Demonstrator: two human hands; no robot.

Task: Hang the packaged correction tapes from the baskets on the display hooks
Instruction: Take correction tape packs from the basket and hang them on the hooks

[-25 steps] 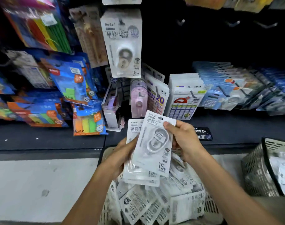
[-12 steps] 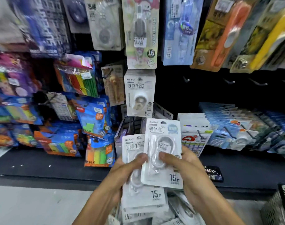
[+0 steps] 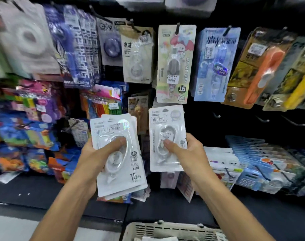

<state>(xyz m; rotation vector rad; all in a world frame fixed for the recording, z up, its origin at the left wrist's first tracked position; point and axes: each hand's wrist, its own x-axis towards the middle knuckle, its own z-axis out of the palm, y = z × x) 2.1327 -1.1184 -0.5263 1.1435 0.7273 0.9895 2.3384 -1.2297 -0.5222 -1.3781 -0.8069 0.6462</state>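
Observation:
My left hand (image 3: pixel 97 153) grips a stack of white packaged correction tapes (image 3: pixel 118 153), thumb across the top blister. My right hand (image 3: pixel 186 152) pinches a single white correction tape pack (image 3: pixel 166 136), upright and held apart from the stack, just under the hanging My Melody pack (image 3: pixel 176 63). Bare display hooks (image 3: pixel 217 115) stick out of the dark wall to the right of that single pack. The rim of a pale basket (image 3: pixel 158 226) shows at the bottom edge; what it holds is mostly out of view.
Hanging stationery packs fill the upper wall, among them a blue pack (image 3: pixel 216 65) and orange ones (image 3: pixel 263 66). Colourful sticky-note packs (image 3: pixel 35 133) crowd the left. Rows of blue and white packs (image 3: pixel 252 162) lie on the dark shelf at right.
Both hands rose from the basket toward the wall. My right hand drew one pack off the stack and moved it right and up; the view tilted upward.

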